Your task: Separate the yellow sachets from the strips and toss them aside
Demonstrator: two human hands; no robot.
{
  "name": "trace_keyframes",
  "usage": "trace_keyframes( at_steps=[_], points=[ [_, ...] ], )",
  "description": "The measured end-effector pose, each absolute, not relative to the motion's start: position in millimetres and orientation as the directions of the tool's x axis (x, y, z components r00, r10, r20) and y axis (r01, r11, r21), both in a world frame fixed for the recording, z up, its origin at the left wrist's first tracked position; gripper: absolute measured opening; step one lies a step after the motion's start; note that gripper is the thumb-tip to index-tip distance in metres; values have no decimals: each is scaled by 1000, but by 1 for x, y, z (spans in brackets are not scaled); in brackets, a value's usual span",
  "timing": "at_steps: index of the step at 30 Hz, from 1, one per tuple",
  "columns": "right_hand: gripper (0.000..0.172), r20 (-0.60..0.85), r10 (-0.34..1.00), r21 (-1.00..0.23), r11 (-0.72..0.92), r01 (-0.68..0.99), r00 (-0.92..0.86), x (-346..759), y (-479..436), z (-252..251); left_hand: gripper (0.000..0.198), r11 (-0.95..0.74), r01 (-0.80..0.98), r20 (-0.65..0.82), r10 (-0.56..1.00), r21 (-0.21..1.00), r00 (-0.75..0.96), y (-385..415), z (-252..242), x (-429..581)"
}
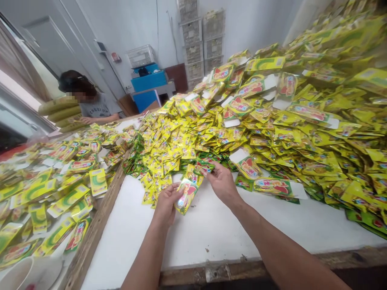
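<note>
My left hand [166,204] is closed around a small printed carton [186,196], tilted over the white tabletop [208,233]. A yellow sachet [191,173] shows at the carton's upper end; whether it is partly inside, I cannot tell. Just to the right, my right hand [223,184] pinches a green sachet [203,166] near that same end. Beyond both hands rises a heap of yellow sachets [169,141], with green ones along its lower edge. A flattened-looking carton [272,187] with a white flap lies to the right of my right hand.
A wooden strip [96,221] divides the table from many cartons [72,197] on the left. Cartons and sachets pile high at right. A white bucket [22,274] stands at lower left. Another person [96,104] sits at the far left. Stacked crates [193,52] stand behind.
</note>
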State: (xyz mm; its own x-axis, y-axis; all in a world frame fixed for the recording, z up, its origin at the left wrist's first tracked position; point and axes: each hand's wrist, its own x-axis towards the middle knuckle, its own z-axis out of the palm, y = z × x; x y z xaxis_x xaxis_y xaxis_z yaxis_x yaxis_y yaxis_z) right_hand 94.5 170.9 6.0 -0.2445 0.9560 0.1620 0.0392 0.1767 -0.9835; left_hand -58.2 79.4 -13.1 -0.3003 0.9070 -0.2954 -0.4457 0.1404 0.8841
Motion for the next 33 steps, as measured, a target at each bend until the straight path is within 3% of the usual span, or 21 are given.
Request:
trace_keyframes(
  at_steps=[4,9,14,19,22,27,30,33],
  points=[
    [29,143,924,-989,143,-27,-354,92,166,8,43,163,-516,-352,889,841,-294,76,-18,-61],
    [31,22,885,-977,119,179,-465,101,174,9,44,101,-388,-262,884,916,-388,71,-17,-66],
    [22,141,821,-877,362,315,-553,105,179,10,45,119,-287,-222,906,950,-360,68,-14,-66],
    [12,115,792,-666,509,545,-599,100,171,10,44,151,-244,-222,930,958,-293,66,-13,-61],
    [7,114,751,-702,524,483,-650,97,168,5,42,163,-248,-230,935,955,-270,67,-14,-59],
    [12,154,849,-905,327,273,-505,92,165,1,48,172,-349,-284,910,921,-301,70,-15,-57],
    [10,237,842,-906,371,203,-484,90,162,4,48,143,-394,-276,911,908,-307,71,-14,-56],
    [7,308,845,-857,446,257,-437,88,158,6,48,129,-412,-277,905,902,-322,71,-14,-56]
  ],
)
